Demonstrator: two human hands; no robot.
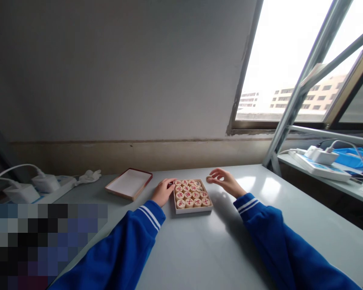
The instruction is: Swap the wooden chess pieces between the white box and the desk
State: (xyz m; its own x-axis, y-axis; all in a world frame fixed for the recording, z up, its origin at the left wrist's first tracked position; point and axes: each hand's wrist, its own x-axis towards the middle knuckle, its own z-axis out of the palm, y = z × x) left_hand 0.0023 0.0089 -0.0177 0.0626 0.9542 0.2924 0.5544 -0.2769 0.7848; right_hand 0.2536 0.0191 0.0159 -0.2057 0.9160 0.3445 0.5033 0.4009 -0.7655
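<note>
A shallow box (193, 209) filled with round wooden chess pieces (190, 194) marked in red sits on the grey table (199, 249). My left hand (162, 191) rests against the box's left side, fingers curled at its far left corner. My right hand (225, 180) hovers just right of the box's far corner, thumb and forefinger pinched on one round piece (209, 179). Both arms wear blue sleeves with white stripes.
The box's empty lid (129, 183) lies open-side up to the left. White chargers and a power strip (42, 185) sit at the table's left back edge. A side shelf (326, 169) with devices and cables stands at right, behind a slanted metal post (290, 117).
</note>
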